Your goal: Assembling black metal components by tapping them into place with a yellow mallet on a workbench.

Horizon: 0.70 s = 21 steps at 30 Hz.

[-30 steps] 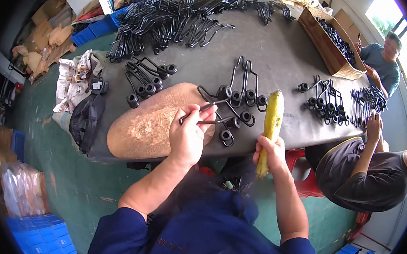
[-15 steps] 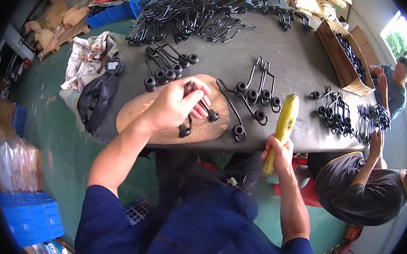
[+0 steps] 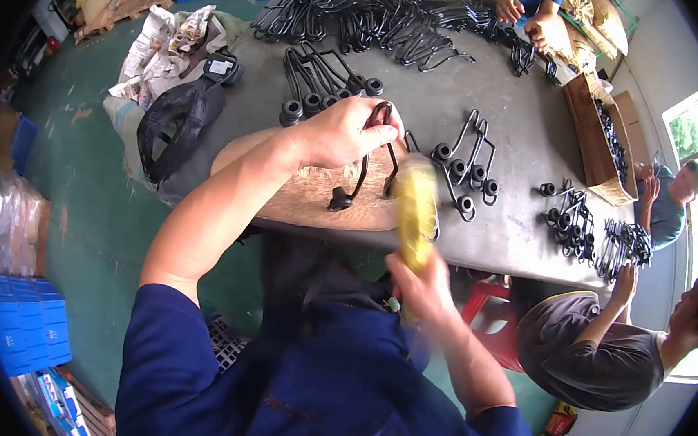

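Firmly, we grip a bent black metal rod (image 3: pixel 364 170) in our left hand (image 3: pixel 337 138), fingers curled closely round its looped top and thumb along it, seemingly so that the thick black rubber bushings (image 3: pixel 340 199) at its lower ends stay away from our skin. Our right hand (image 3: pixel 425 288) makes a fist round the lower part of a stout yellow club (image 3: pixel 415 207), probably held that low to leave its upper length free; the club is blurred, its top leaning slightly left, just beside the rod. Under the rod lies a scuffed oval wooden board (image 3: pixel 285 201), perhaps there to spare the grey tabletop (image 3: pixel 526 150); whether the bushings touch it, we cannot tell. Beyond our left hand and right of the board, we have two clusters of bushing-fitted black rods (image 3: pixel 319 76), apparently set near for easy reach. Farther off sprawls a heap of bare black rods (image 3: pixel 365 14), and at the far right a brown cardboard box (image 3: pixel 584 142) keeps small black pieces together, close to our co-workers.
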Each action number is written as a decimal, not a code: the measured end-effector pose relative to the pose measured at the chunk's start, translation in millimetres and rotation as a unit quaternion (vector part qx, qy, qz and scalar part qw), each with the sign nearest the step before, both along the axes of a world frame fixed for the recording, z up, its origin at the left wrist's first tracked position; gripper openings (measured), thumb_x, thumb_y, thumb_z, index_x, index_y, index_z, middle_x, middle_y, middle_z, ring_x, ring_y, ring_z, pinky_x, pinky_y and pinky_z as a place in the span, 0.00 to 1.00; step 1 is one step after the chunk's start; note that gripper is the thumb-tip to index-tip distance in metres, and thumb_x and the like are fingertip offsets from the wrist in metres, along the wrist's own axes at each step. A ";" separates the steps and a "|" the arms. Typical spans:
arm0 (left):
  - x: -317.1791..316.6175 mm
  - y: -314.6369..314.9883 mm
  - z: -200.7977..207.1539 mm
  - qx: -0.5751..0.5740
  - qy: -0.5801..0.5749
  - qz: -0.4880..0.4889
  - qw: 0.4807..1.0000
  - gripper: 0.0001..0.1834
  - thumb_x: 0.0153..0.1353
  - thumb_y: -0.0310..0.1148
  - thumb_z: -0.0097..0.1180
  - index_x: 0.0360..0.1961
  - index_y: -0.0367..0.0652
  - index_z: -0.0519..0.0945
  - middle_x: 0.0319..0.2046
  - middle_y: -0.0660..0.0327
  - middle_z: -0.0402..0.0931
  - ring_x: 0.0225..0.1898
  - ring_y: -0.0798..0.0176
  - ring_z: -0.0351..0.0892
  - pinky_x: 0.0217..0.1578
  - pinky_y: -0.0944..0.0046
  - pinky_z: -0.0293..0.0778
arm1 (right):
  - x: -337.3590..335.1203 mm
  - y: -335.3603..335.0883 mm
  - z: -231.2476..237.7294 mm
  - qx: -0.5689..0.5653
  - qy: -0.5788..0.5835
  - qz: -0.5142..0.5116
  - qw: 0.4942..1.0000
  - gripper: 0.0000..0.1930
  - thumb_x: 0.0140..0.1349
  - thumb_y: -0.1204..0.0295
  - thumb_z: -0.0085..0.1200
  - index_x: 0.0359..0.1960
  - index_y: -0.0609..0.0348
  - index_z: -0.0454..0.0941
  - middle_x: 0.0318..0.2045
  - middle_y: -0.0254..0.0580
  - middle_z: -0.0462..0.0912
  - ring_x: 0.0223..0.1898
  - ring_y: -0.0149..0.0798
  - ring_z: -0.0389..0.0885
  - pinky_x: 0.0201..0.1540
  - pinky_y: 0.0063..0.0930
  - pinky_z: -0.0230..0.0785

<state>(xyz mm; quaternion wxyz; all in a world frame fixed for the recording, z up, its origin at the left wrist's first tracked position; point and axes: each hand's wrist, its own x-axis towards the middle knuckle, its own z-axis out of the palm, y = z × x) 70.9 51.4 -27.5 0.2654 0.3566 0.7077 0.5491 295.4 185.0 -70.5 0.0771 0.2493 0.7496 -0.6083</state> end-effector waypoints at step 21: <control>-25.2 -19.4 -0.6 0.026 -0.126 -0.002 0.992 0.11 0.67 0.34 0.52 0.42 0.37 0.78 0.32 0.61 0.78 0.23 0.70 0.79 0.20 0.70 0.78 | 28.7 15.9 38.0 -0.055 -0.029 0.106 0.992 0.18 0.56 0.73 0.62 0.46 0.65 0.71 0.25 0.33 0.77 0.21 0.25 0.74 0.23 0.22 0.68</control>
